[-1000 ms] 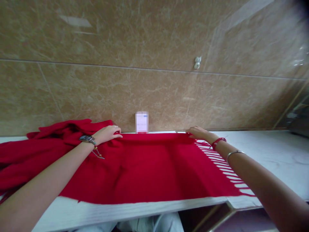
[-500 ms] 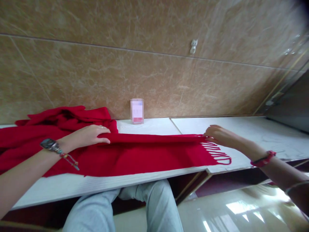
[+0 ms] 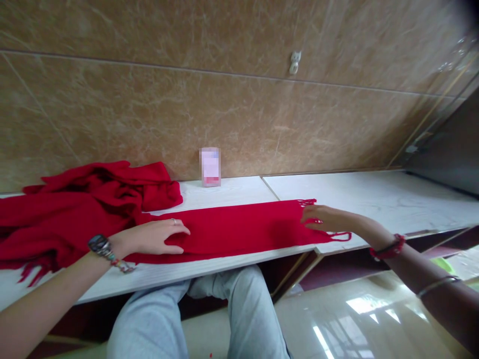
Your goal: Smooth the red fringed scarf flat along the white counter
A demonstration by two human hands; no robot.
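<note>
A red fringed scarf [image 3: 239, 228] lies folded lengthwise in a narrow strip on the white counter [image 3: 374, 197], with the rest of it bunched in a heap [image 3: 86, 199] at the left. My left hand [image 3: 155, 237] rests flat on the folded strip near its front edge, fingers stretched out. My right hand [image 3: 325, 219] lies on the fringed end of the strip, fingers extended and pressing it down. A watch and bead bracelet are on my left wrist, a red band on my right.
A small pink-and-white box [image 3: 210, 167] stands against the brown marble wall [image 3: 239, 109]. The counter's front edge runs just before my grey-trousered knees [image 3: 202, 319]. A dark panel [image 3: 449, 154] stands at the far right, above a glossy floor.
The far edge of the scarf has been brought toward me, folding the wide spread into a narrow strip. Both hands came nearer with it and now lie flat on top.
</note>
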